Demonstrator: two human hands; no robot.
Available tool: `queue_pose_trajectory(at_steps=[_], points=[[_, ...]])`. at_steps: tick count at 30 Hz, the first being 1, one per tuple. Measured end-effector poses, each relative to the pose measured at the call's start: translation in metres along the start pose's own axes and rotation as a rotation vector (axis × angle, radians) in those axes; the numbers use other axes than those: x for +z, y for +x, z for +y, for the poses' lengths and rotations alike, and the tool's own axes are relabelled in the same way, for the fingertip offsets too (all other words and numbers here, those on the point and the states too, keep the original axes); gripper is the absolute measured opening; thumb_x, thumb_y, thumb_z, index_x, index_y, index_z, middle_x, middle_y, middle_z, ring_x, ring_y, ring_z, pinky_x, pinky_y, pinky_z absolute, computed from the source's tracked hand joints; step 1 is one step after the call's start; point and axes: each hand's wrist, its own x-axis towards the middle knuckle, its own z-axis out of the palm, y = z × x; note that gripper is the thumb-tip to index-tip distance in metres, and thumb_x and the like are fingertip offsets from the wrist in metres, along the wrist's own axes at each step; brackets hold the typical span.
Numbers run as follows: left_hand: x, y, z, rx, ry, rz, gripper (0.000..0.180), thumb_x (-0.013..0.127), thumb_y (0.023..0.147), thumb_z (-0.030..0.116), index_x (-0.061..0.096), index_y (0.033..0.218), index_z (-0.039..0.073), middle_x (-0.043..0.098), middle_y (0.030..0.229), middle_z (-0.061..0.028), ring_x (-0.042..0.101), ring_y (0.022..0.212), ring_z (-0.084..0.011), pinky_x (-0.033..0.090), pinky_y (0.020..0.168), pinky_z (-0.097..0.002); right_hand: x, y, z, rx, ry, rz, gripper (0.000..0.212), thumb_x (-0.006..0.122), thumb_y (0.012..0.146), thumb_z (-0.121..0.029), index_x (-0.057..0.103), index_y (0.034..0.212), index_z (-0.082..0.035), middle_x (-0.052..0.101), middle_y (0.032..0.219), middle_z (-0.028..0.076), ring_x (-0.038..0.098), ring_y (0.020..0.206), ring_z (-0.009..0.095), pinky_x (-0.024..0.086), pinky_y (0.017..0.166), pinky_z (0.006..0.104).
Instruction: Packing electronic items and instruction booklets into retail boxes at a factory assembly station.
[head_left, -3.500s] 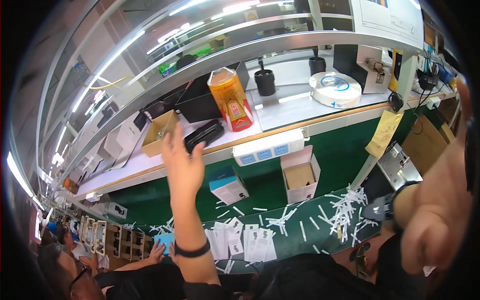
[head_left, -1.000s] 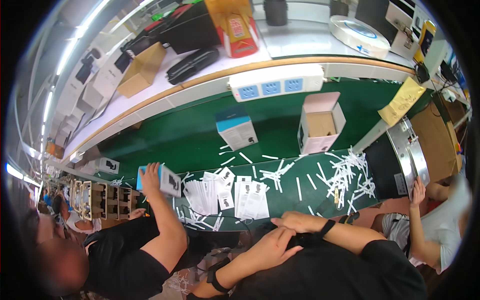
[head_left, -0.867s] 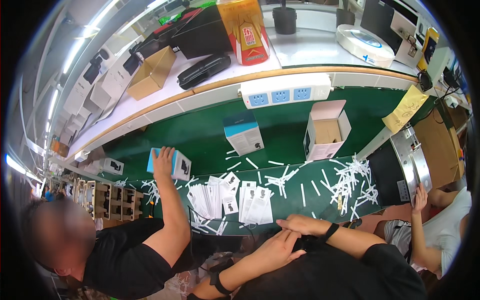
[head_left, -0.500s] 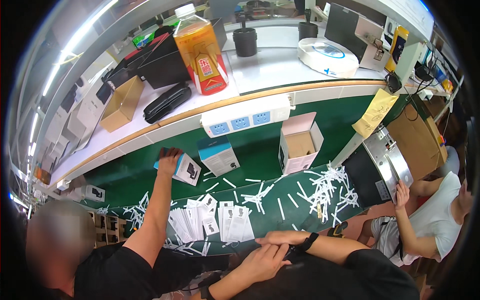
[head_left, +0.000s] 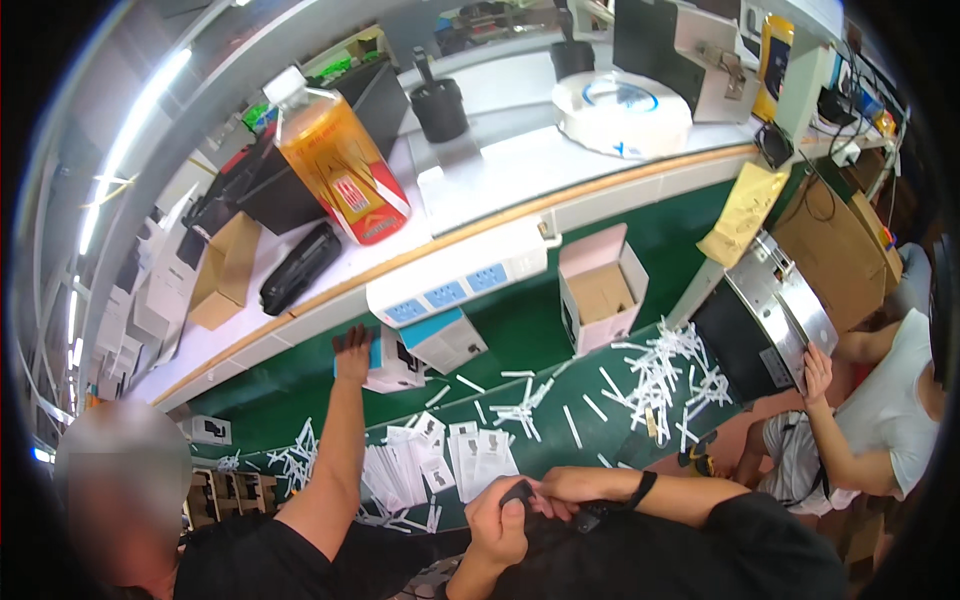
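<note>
Near the lower middle, my left hand is closed with its thumb up, gripping a small black object whose kind I cannot make out. My right hand meets it from the right, fingers curled; what they pinch, if anything, is hidden. A black band circles my right wrist. Just beyond my hands, printed leaflets lie on the green bench. At the left, a co-worker's hand reaches to a small white box, which touches a teal-topped box.
An open white box with cardboard inside stands at the back. White paper strips are strewn about. A power strip runs below the shelf, which bears an orange drink bottle. Right, another person's hand touches a round metal-topped device.
My left hand has come off my right hand and turned upward, now closed round the black object. The co-worker's small box has moved right, against the teal-topped one. My view has tilted.
</note>
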Motion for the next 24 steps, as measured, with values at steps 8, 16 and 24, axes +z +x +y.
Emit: queue_pose_trajectory(at_steps=[8, 16, 24], points=[[-0.082, 0.093, 0.064, 0.296, 0.334, 0.514, 0.033, 0.057, 0.095, 0.002, 0.057, 0.128, -0.005, 0.064, 0.114, -0.0209, 0.065, 0.078, -0.0179, 0.055, 0.070, -0.0291, -0.023, -0.013, 0.004, 0.065, 0.114, 0.025, 0.055, 0.045, 0.106, -0.048, 0.070, 0.084, -0.004, 0.066, 0.063, 0.005, 0.056, 0.050, 0.011, 0.045, 0.049, 0.0252], [-0.199, 0.211, 0.127, 0.142, 0.668, 0.606, 0.027, 0.063, 0.099, 0.028, 0.070, 0.108, 0.004, 0.071, 0.077, -0.0083, 0.061, 0.069, -0.0148, 0.050, 0.067, -0.0300, -0.041, 0.009, 0.008, 0.025, 0.093, -0.034, 0.049, 0.050, 0.106, -0.045, 0.070, 0.090, -0.003, 0.067, 0.066, 0.005, 0.059, 0.052, 0.011, 0.047, 0.051, 0.0246], [-0.217, 0.254, 0.092, 0.150, 0.885, 0.243, 0.037, 0.075, 0.086, 0.025, 0.070, 0.119, 0.007, 0.069, 0.114, -0.0169, 0.064, 0.102, -0.0298, 0.050, 0.088, -0.0398, -0.047, 0.012, 0.005, -0.001, 0.075, 0.009, 0.050, 0.052, 0.104, -0.048, 0.069, 0.090, -0.003, 0.065, 0.065, 0.004, 0.060, 0.052, 0.012, 0.049, 0.051, 0.0266]])
